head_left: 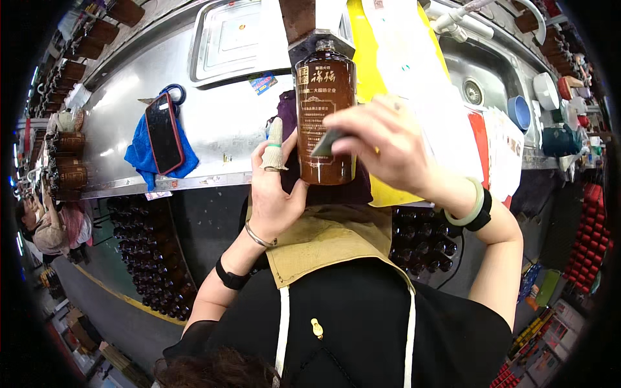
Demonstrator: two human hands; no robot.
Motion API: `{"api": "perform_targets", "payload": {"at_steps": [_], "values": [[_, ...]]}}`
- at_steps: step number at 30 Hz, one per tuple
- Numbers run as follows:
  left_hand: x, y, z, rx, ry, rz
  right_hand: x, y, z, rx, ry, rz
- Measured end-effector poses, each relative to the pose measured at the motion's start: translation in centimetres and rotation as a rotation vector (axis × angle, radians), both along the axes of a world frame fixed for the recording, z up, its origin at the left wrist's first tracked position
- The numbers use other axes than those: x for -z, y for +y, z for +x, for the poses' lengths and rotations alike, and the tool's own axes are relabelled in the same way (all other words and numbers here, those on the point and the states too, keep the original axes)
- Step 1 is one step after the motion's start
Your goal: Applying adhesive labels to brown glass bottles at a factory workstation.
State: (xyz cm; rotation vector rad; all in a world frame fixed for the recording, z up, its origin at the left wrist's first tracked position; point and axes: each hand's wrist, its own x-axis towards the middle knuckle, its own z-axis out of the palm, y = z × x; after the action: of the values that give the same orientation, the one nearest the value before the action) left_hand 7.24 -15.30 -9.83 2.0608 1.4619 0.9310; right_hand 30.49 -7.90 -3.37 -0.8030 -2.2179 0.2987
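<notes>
A brown glass bottle [326,116] with gold print lies in front of me, its neck pointing away. My left hand [277,197] steadies it at the left side and near the base, fingers curled against the glass. One finger of that hand wears a pale cloth finger cover [275,145] with a green band. My right hand [388,142] is over the bottle's lower right part, pinching a small dark flat scraper-like piece [328,143] against or just above the printed face. I cannot tell whether the piece touches the glass. Purple cloth [286,110] shows beside the bottle.
A phone [164,136] lies on a blue cloth [141,155] at the left of the metal bench. Behind are a metal tray [229,39] and a bracket at the bottle neck. Yellow and white sheets [414,77] and a sink [475,81] stand right. Bottles [145,252] crowd below.
</notes>
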Motion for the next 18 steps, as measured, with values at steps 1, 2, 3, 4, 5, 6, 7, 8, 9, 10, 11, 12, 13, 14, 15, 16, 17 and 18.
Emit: {"api": "perform_targets", "payload": {"at_steps": [1,2,3,4,5,6,7,8,9,10,11,12,13,14,15,16,17,18], "values": [[-0.1,0.0,0.1,-0.002,-0.019,-0.006,0.0,1.7,0.3,0.093,0.042,0.081],[-0.2,0.0,0.2,-0.004,-0.037,-0.012,-0.3,3.3,0.9,0.154,0.032,0.197],[-0.3,0.0,0.3,-0.007,-0.056,-0.017,-0.6,4.3,1.3,0.213,0.021,0.314],[-0.2,0.0,0.4,-0.010,-0.089,-0.031,-0.7,4.2,1.4,0.203,0.005,0.329],[-0.1,0.0,0.4,-0.014,-0.123,-0.044,-0.6,4.0,1.3,0.192,-0.011,0.344],[0.0,-0.1,0.3,-0.026,-0.150,-0.058,-0.3,3.7,1.1,0.174,-0.020,0.358],[-0.1,-0.1,0.3,-0.017,-0.147,-0.052,0.6,2.3,1.1,0.089,-0.040,0.328],[-0.5,0.0,0.4,-0.013,-0.085,0.012,1.9,0.8,1.1,-0.144,-0.026,0.349],[-0.7,0.2,0.6,-0.006,-0.030,0.076,2.5,-0.6,1.2,-0.375,-0.020,0.366],[-0.9,0.1,0.5,0.005,-0.051,0.083,1.6,-2.3,0.9,-0.472,-0.039,0.324],[-1.1,0.0,0.4,0.016,-0.073,0.089,0.8,-3.2,0.6,-0.568,-0.058,0.280],[-1.3,-0.2,0.4,0.029,-0.092,0.092,0.7,-2.7,1.1,-0.525,-0.009,0.215],[-1.6,-0.4,0.7,-0.025,-0.214,-0.058,-0.7,-1.8,1.5,-0.399,-0.010,0.124],[-2.4,-0.2,0.5,0.010,-0.206,-0.067,0.0,-1.4,2.2,-0.189,0.053,0.079],[-3.4,0.3,0.3,0.043,-0.198,-0.068,0.1,-0.8,2.6,0.019,0.112,0.041],[-2.6,0.6,0.7,0.046,-0.397,-0.133,-0.2,-0.4,3.0,0.095,0.168,0.052],[-1.8,1.0,1.1,0.046,-0.601,-0.186,-0.7,0.0,3.2,0.171,0.225,0.063],[-1.3,1.4,1.7,0.042,-0.774,-0.223,-1.3,0.1,3.3,0.188,0.234,0.086]]}}
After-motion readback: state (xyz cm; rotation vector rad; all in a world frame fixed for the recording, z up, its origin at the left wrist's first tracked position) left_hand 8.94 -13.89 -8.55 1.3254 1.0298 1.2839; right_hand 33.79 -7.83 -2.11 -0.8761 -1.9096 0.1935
